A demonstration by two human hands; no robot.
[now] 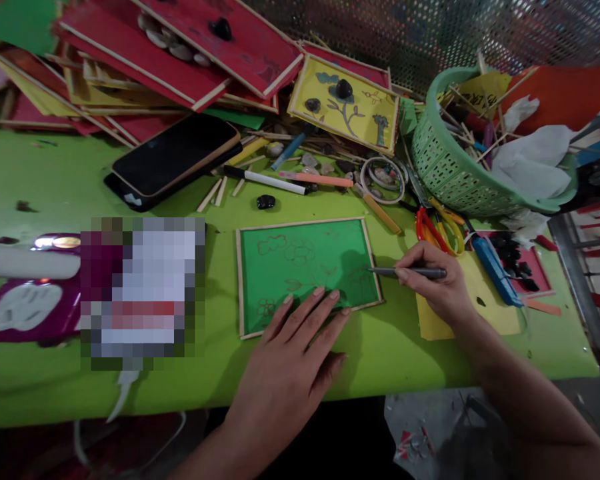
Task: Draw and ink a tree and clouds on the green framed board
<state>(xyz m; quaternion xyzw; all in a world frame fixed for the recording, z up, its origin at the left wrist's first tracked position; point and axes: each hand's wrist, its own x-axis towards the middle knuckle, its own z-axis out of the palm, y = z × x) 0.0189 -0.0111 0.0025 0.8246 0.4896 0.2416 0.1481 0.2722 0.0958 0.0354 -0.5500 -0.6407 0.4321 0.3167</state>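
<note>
A green board (260, 287) edged with thin wooden sticks lies on the light-green table. Outlines of a cloud, a flower and leaves are drawn on it in dark lines. My left hand (295, 347) rests flat on its lower edge, fingers spread. In my right hand (437, 280) is a dark pen (420, 272), pinched between thumb and fingers. Its tip is at the board's right side, by a drawn shape in shadow. Beneath and beside my right hand lies a sheet of yellow paper (450, 323).
Red framed boards (145, 60) are piled at the back left, with a yellow decorated board (365, 100) beside them. Pens, pebbles and sticks lie behind the green board. A green basket (445, 157), scissors (437, 230), a blue cutter (495, 267) and dark phones (175, 157) surround the work.
</note>
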